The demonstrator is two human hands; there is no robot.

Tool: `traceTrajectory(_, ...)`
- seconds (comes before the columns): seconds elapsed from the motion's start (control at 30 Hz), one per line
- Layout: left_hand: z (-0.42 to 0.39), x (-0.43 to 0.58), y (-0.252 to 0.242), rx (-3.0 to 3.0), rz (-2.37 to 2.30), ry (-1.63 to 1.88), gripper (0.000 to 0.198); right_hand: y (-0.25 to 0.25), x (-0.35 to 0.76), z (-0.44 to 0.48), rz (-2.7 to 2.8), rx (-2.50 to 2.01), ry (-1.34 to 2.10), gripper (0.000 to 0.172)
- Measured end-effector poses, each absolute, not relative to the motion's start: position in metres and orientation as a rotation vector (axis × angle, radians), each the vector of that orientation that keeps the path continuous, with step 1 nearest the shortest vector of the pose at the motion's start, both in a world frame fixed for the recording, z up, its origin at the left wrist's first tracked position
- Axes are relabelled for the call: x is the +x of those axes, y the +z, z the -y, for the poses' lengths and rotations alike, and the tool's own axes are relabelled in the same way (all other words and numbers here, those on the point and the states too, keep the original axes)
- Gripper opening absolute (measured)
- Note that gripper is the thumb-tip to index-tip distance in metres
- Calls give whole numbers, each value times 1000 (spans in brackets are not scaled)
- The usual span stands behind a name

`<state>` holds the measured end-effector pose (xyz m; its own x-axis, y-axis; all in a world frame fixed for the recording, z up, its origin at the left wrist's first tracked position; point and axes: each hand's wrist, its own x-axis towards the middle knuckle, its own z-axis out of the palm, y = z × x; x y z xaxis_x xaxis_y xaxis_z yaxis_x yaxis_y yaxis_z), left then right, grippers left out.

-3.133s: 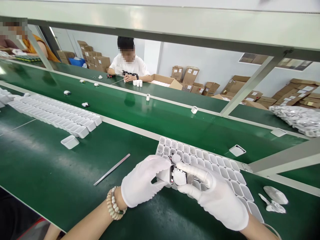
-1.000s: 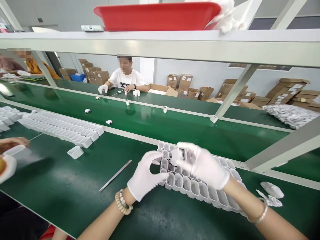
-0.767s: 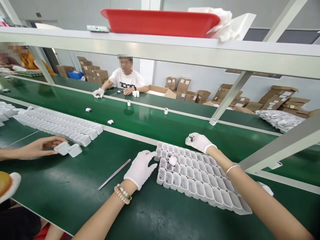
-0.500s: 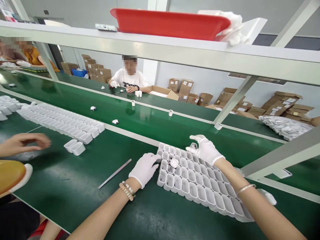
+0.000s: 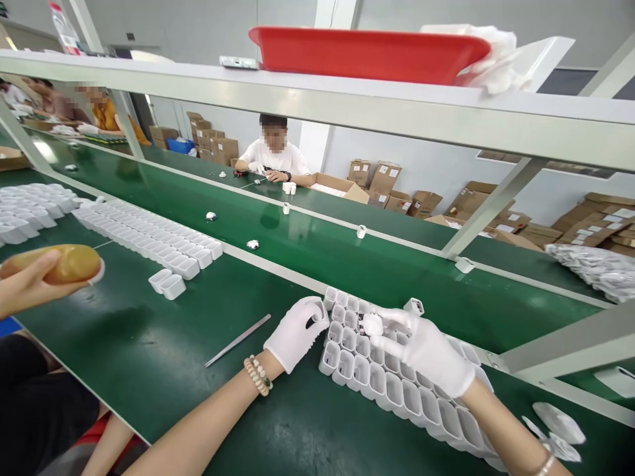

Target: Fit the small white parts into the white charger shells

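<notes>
Over cups (image 5: 411,401), right hand (image 5: 430,350), left hand (image 5: 294,335) at edge (tabletop (image 5: 302,426) alongside)

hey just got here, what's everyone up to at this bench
The person's gloved right hand has its fingertips on either side of a white part sitting on the rows of cups. The gloved left hand is at the left edge of those rows; its grip is hard to make out. Tweezers lie on the bench. At far left, a co-worker's hand holds a yellow thing.
</notes>
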<state>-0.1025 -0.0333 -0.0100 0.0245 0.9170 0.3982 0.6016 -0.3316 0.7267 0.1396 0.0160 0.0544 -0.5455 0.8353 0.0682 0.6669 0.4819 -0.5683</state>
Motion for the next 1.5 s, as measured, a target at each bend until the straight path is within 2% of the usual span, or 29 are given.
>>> traceTrajectory(0.13,54,-95,5,1905,-1225,1477,19,58,141,13,2194,-1195,881,47)
traceTrajectory(0.23,68,-90,12,1931,-1110,1469,21,55,134,31,2105,-1185,939,42)
traceTrajectory(0.37,76,-89,15,2060,-1118,1364,25,50,130,45,2072,-1156,1037,43)
traceTrajectory(0.5,77,-94,13,2087,-1123,1317,39,46,130,48,2096,-1190,1051,44)
traceTrajectory(0.8,76,-95,9,2152,-1136,1338,47,45,129,49,2066,-1333,1136,47)
traceTrajectory(0.93,77,-94,10,2175,-1160,1338,47,47,128,53,2037,-1338,1106,46)
traceTrajectory(1.1,80,-93,12,2201,-1186,1317,50,55,121,59,2043,-1337,1126,36)
traceTrajectory(1.23,81,-91,12,2203,-1177,1302,44,58,117,61,2067,-1324,1093,29)
traceTrajectory(1.43,83,-88,14,2179,-1143,1301,43,49,114,57,2152,-1380,1119,33)
traceTrajectory(1.5,84,-88,13,2118,-1150,1324,45,43,114,56,2156,-1302,1079,41)
